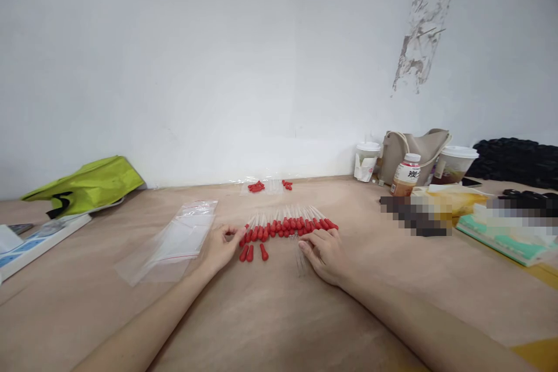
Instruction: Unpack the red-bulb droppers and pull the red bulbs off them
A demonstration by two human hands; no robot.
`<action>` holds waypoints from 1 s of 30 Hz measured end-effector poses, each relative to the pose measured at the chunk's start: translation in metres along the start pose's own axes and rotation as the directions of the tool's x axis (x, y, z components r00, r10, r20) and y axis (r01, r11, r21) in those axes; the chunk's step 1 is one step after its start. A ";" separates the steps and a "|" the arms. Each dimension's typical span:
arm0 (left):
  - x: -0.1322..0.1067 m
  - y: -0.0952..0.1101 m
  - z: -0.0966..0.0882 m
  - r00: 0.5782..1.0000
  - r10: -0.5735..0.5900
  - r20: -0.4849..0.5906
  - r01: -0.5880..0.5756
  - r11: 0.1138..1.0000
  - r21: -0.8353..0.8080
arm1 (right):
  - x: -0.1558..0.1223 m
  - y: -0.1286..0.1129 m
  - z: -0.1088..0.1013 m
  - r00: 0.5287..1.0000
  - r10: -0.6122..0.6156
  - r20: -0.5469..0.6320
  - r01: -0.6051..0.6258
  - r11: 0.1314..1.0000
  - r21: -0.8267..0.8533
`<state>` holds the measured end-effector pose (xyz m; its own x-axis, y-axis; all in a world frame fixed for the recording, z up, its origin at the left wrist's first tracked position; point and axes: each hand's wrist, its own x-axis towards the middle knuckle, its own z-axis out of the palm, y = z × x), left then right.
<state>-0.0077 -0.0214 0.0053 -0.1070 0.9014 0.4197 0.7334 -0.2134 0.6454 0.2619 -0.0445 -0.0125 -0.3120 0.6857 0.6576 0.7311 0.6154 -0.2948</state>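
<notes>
Red-bulbed droppers with clear stems lie side by side in a dense row on the brown paper, their bulbs toward me. My left hand is at the row's left end, thumb and index fingertips brought together at the outermost dropper. Just in front of the row lie several loose red rubber bulbs. At the right end, my right hand rests palm down with its fingers loosely bent and thumb apart. Beside that thumb lie thin glass tubes, partly covered by the hand.
Clear zip bags lie left of my left hand. Near the wall is a bag with more red bulbs and tubes. A power strip and green bag stand left; a bottle, cups and beige handbag stand right.
</notes>
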 end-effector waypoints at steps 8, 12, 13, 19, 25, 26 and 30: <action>-0.021 0.014 -0.007 0.939 0.305 -0.159 -0.298 0.952 0.064 | 0.001 0.009 -0.001 0.970 -0.035 -0.241 0.032 0.999 -0.019; -0.037 0.031 0.000 0.847 0.529 0.047 -0.531 0.841 0.099 | 0.001 0.009 -0.006 0.965 -0.201 -0.165 0.186 0.977 -0.106; -0.039 0.033 0.003 0.824 0.560 0.083 -0.566 0.818 0.102 | 0.001 0.009 -0.007 0.964 -0.242 -0.111 0.230 0.967 -0.112; -0.042 0.032 0.014 0.754 0.642 0.140 -0.656 0.746 0.112 | 0.000 0.005 -0.003 0.941 -0.331 0.074 0.336 0.939 -0.070; -0.042 0.037 0.014 0.723 0.673 0.155 -0.689 0.718 0.101 | 0.000 -0.001 0.001 0.937 -0.337 0.095 0.343 0.938 -0.051; -0.042 0.039 0.015 0.707 0.686 0.171 -0.705 0.702 0.097 | 0.000 -0.003 0.002 0.937 -0.337 0.091 0.343 0.938 -0.049; -0.043 0.042 0.017 0.670 0.709 0.220 -0.738 0.669 0.091 | -0.001 -0.007 0.002 0.925 -0.371 0.081 0.373 0.928 -0.015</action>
<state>0.0385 -0.0624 0.0036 0.5960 0.5351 0.5987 0.6302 -0.7737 0.0642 0.2556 -0.0488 -0.0123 -0.6087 0.4377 0.6618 0.5708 0.8209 -0.0179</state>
